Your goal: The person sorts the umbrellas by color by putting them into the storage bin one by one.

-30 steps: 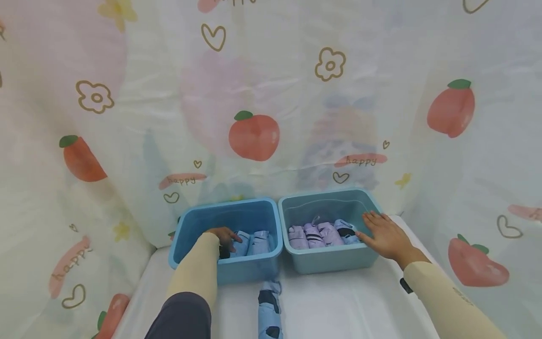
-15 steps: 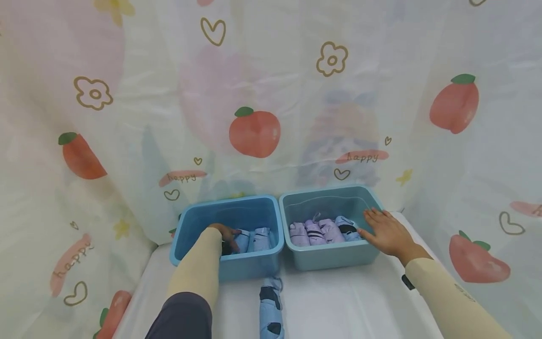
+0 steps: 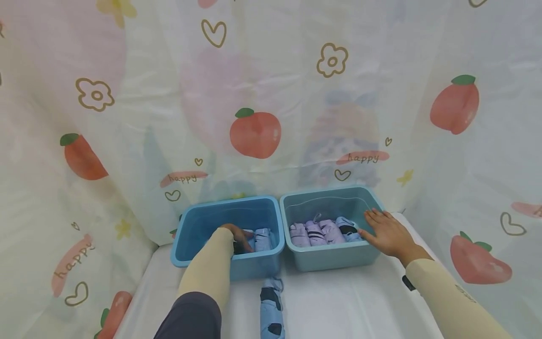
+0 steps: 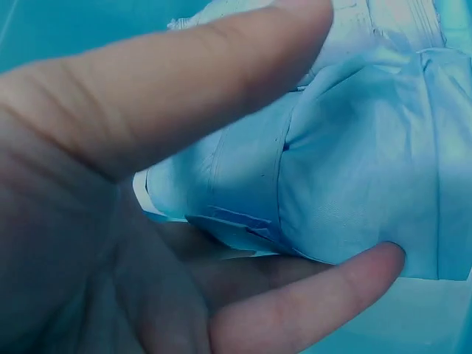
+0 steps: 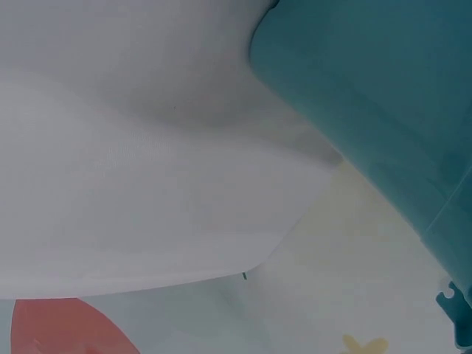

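Note:
In the head view my left hand (image 3: 240,237) reaches into the blue bin (image 3: 230,204) on the left. It holds a folded light-blue umbrella (image 4: 346,169), partly hidden behind the hand. The left wrist view has the thumb over the umbrella's top and the other fingers along its lower side. Just beyond it lies another folded light-blue umbrella (image 3: 263,239). My right hand (image 3: 389,237) rests, fingers extended, on the right rim of the greener bin (image 3: 334,260). The right wrist view misses this hand and catches the bin's outer wall (image 5: 383,96).
The greener bin has several folded umbrellas side by side: lilac ones (image 3: 331,231) and a blue one with black patches (image 3: 348,230). Another blue folded umbrella (image 3: 272,308) lies on the white table (image 3: 326,306) in front. A printed curtain (image 3: 292,94) hangs behind and at both sides.
My left hand has moved right inside the blue bin, and the umbrella in it has shifted closer to the one beside it. The right hand has stayed on the rim.

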`<state>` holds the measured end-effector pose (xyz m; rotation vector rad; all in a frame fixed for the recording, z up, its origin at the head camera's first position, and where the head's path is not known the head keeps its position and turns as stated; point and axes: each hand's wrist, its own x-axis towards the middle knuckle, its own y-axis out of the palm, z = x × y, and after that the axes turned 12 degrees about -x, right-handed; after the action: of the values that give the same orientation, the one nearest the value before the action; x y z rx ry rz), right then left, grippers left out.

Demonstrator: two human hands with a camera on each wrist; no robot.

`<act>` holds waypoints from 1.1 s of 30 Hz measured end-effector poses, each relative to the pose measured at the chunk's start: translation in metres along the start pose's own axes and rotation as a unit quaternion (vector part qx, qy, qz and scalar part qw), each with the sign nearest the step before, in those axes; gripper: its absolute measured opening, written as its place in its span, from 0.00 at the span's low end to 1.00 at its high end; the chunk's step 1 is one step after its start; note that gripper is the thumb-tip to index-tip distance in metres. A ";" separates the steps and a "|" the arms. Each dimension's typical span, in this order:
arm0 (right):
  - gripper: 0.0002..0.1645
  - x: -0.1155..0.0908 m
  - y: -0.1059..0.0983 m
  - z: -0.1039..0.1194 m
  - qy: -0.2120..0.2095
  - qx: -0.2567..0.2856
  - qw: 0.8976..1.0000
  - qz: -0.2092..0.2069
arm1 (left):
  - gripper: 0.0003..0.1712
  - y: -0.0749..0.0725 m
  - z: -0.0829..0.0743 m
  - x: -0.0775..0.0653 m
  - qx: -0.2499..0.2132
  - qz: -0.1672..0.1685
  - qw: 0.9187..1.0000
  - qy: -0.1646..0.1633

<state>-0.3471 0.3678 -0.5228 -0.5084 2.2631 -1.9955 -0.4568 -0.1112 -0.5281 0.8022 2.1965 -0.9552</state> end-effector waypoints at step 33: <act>0.50 0.000 -0.005 0.004 -0.005 0.010 1.000 0.002 | 0.36 -0.017 0.019 -0.132 0.012 -0.186 0.953 0.240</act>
<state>-0.3447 0.3636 -0.5181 -0.5108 2.2341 -2.0064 -0.3801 -0.1730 -0.4362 0.6953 2.8378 -1.0451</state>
